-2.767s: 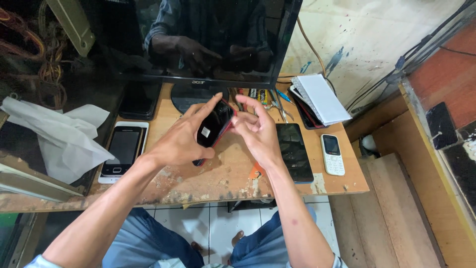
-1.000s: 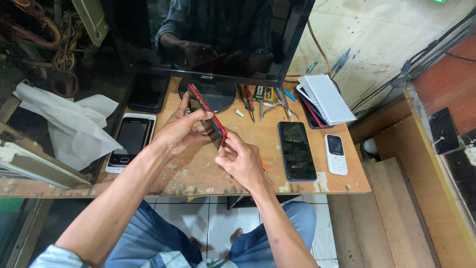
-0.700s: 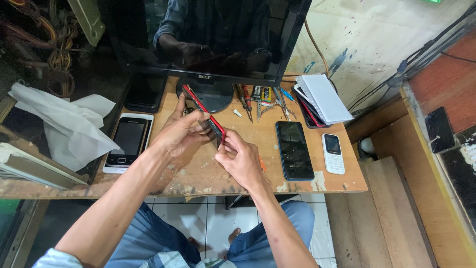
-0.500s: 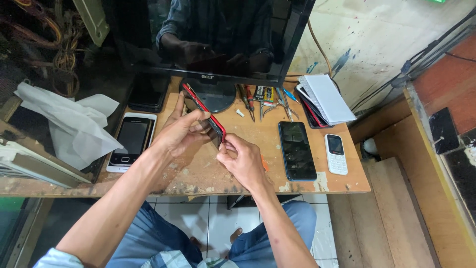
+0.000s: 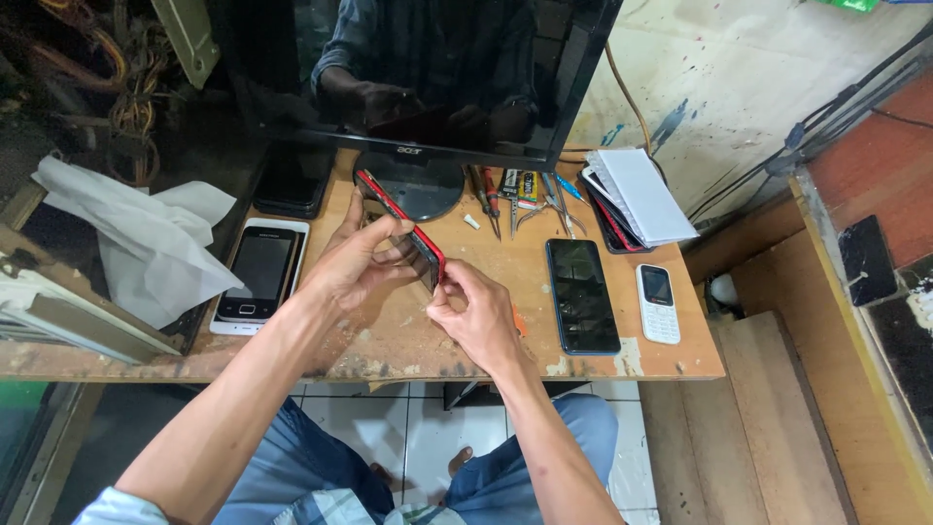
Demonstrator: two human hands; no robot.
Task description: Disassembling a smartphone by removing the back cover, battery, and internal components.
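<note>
Head cam, looking down at a worn wooden bench (image 5: 389, 331).

L hand (image 5: 355, 262) is wrapped round a red-edged phone (image 5: 408, 233), fingers closed on its back and edge, thumb over the top. The phone is held tilted up on edge above the bench, roughly centre, just in front of the monitor stand (image 5: 418, 185). One end points toward the stand, the other down toward the R hand.

R hand (image 5: 476, 316) is pinched tight at the phone's lower corner, thumb and forefinger pressed together on the red edge. Can't tell if there's a small tool or pick between the fingertips; too small to see. Both hands touch the phone and are nearly touching each other.

Around: white-framed smartphone (image 5: 258, 272) flat on the bench, left of the L forearm. Another dark phone (image 5: 292, 180) behind it, near the monitor (image 5: 418, 78), whose black screen reflects the person. Crumpled white cloth (image 5: 146, 233) far left. Right of the hands, a black smartphone (image 5: 581, 292) lies face up, w/ a small white keypad phone (image 5: 658, 301) just beside it. Behind those, a stack of white papers (image 5: 641, 194) on dark covers. Screwdrivers and tweezers (image 5: 515, 194) lie by the stand. Below the bench edge: knees in blue jeans, tiled floor.
</note>
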